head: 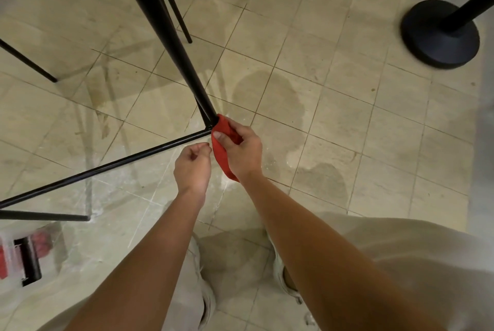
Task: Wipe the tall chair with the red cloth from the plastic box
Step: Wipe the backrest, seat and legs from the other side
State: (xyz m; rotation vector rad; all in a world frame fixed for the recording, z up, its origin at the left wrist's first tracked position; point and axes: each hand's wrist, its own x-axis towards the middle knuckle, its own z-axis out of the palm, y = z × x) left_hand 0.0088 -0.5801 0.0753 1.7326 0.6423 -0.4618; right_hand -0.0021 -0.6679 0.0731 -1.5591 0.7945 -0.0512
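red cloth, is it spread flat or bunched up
Bunched up. The red cloth is gathered in the right hand, pressed against the chair leg at its crossbar joint, one end hanging below the palm.

Tall chair (165, 36) top cropped; plastic box (16, 255) blurred, edge-cut.

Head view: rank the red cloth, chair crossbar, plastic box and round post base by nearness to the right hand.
1. red cloth, held in the right hand.
2. chair crossbar, running off to the left of the hand.
3. plastic box, lower left, and post base, upper right: both far off, too close to call.
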